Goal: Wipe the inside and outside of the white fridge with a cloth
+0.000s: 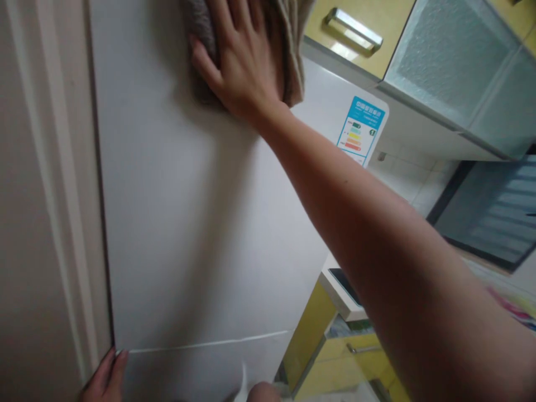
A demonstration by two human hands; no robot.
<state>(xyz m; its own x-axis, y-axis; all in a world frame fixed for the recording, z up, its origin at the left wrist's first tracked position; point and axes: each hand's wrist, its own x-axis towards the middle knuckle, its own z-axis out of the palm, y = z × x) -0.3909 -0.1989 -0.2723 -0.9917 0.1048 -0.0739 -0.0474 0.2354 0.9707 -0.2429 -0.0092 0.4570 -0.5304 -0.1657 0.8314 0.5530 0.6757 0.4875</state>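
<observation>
My right hand (240, 58) lies flat, fingers spread, on a grey-brown cloth (288, 50) and presses it against the upper part of a white refrigerator door (184, 212). My arm stretches up from the lower right. At the bottom left, my left hand (104, 379) rests with its fingers against the door's left edge, near the seam between the upper and lower doors. Only part of that hand shows, and nothing is visible in it.
A blue energy label (362, 131) sticks on the door's upper right corner. A pale door frame (46, 195) stands left. Yellow cabinets with a metal handle (354, 30) and frosted glass (452, 61) hang to the right. A yellow counter unit (318, 335) stands below.
</observation>
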